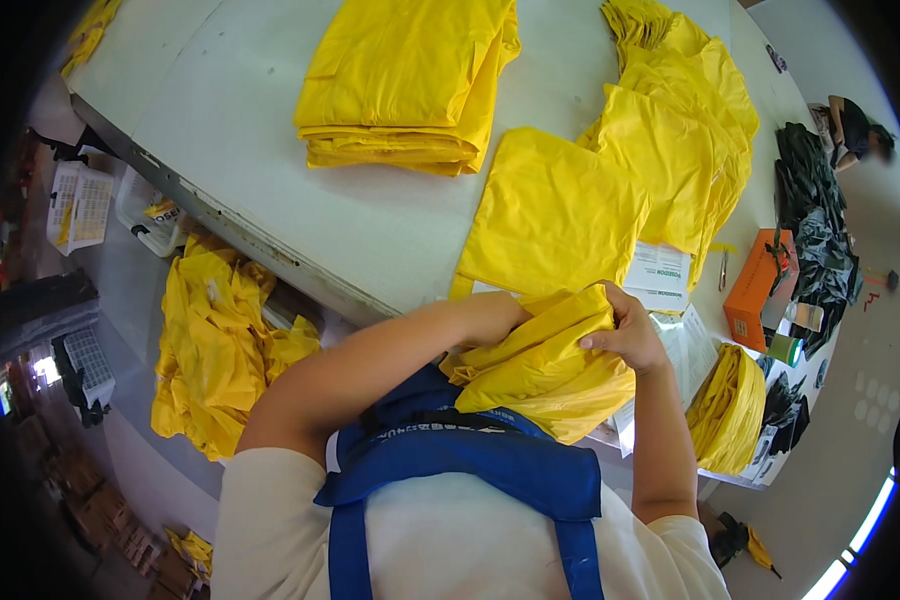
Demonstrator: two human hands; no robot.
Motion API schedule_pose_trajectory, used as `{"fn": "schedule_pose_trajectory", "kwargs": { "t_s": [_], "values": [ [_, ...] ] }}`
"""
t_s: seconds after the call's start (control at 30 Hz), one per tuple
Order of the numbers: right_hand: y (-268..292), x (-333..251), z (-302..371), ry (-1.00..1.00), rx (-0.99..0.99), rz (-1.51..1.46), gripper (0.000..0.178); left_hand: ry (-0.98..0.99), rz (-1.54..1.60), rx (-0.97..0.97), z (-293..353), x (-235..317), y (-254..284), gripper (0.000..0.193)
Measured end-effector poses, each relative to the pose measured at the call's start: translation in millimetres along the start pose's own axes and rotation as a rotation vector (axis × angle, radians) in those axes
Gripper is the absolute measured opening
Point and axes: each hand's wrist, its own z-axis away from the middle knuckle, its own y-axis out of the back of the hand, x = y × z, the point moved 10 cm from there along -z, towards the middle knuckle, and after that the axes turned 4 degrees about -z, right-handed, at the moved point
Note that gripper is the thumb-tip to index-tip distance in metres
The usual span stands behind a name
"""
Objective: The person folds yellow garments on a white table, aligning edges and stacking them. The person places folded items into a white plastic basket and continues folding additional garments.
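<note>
R hand [634, 334], half-curled, pinches yellow fabric bundle [545, 372] at rt edge; L hand [493, 314] mostly inside bundle, can't tell grip.

Close fisheye view downward from head

Your table [240, 110]: pale grey-white, few dark specks. On it: folded stack [400, 70], plain yellow; sheets [660, 268], white with green print; carton [748, 300], orange. Along its right edge: rumpled pile [810, 185], dark greenish black. At its near edge: bunched cloth [550, 370], same plain yellow; your apron [470, 468], blue with white lettering; your shirt [450, 540], cream. Beyond its left edge: cloth heap [205, 350], yellow; basket [88, 208], white, lattice pattern.
</note>
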Motion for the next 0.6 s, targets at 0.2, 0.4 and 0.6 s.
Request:
{"fn": "schedule_pose_trajectory", "kwargs": {
  "t_s": [0.2,0.4,0.6],
  "values": [
    [6,13,3,-0.086,0.005,0.062,0.061,0.094,-0.279,-0.066,-5,10,12,0.029],
    [13,-6,9,0.124,0.079,-0.046,0.046,0.208,0.160,0.354,21,-15,26,0.020],
    [14,-13,4,0.192,0.165,0.365,0.029,0.206,0.199,0.687,37,-7,45,0.022]
  ]
}}
